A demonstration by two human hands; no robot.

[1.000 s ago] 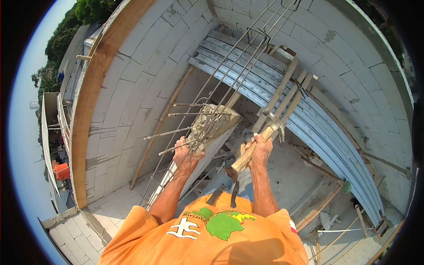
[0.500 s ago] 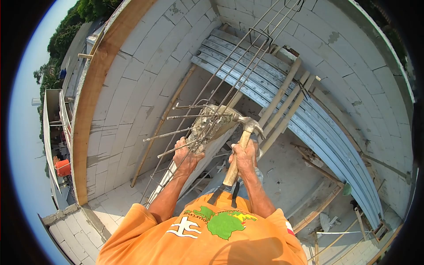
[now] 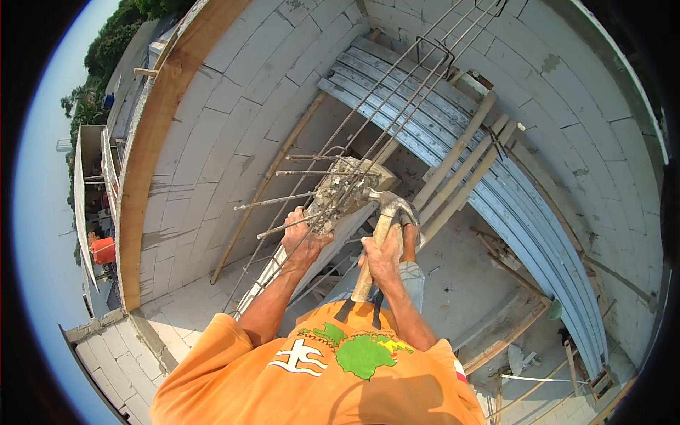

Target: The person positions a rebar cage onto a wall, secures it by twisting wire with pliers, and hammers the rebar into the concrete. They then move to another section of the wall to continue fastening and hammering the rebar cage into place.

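My right hand (image 3: 382, 257) is wrapped around the wooden handle of a claw hammer (image 3: 364, 273). The steel hammer head lies right at the edge of a broken concrete column top (image 3: 340, 185), its claw pointing right. Several rebar ends (image 3: 276, 206) stick out of the rough concrete toward the left, and long rebars (image 3: 382, 134) run up and away from it. On the column's near left side, my left hand (image 3: 304, 239) has its fingers closed on the concrete edge, just under one rebar end.
Pale block walls (image 3: 234, 113) rise on the left and at the back, with a wooden board (image 3: 138, 177) along the left wall's edge. Blue-grey metal sheets (image 3: 510, 205) and several round poles (image 3: 460, 159) lie beyond the column. Below is a floor with timber (image 3: 506, 340).
The hammer head has moved left, closer against the concrete, and my right hand has gone with it. My left hand keeps its hold on the column. The whole view has shifted slightly.
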